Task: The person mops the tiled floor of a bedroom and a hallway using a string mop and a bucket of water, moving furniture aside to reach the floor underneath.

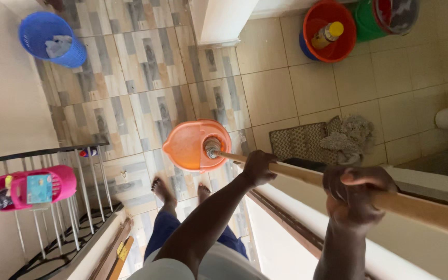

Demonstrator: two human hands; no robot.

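Observation:
Both my hands grip a long wooden mop handle (296,173) that slants from the lower right down to an orange mop bucket (182,148) on the tiled floor. My left hand (257,167) is closed around the handle lower down, close to the bucket. My right hand (356,194) is closed around it higher up, nearer the camera. The handle's metal end (212,148) sits in the bucket's wringer. My bare feet (163,193) stand just behind the bucket.
A blue basket (53,39) with a cloth stands at the top left. A red bucket (330,46) holds a yellow-capped bottle beside a green bucket (366,23). A patterned mat (299,141) and rag (351,134) lie right. A pink basket (53,184) rests on a wire rack.

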